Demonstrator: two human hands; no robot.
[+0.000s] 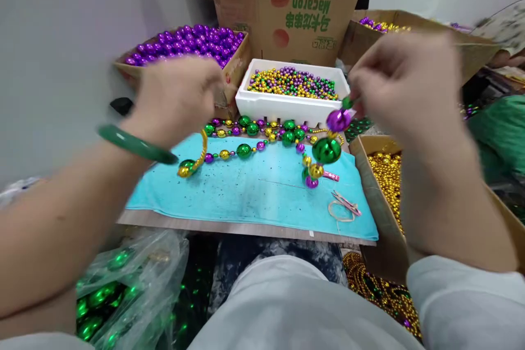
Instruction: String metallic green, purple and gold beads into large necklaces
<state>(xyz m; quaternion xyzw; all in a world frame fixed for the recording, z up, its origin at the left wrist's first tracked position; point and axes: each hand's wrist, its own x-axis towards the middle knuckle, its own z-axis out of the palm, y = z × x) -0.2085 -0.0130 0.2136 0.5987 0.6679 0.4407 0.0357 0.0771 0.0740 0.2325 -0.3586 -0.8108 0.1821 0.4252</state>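
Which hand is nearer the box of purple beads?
Left. The left hand appears directly in front of the box of purple beads; the right hand is far to its right.

Motion is blurring the left hand [180, 93] and right hand [404, 85]; the left grip is reading unclear. The right hand is hiding the top of the bead strand [327, 150]. Beyond the table's [254, 228] right edge, the right forearm [455, 191] is covering part of the gold-bead box [377, 208]. The picture's top edge is cutting off the carton [262, 33].
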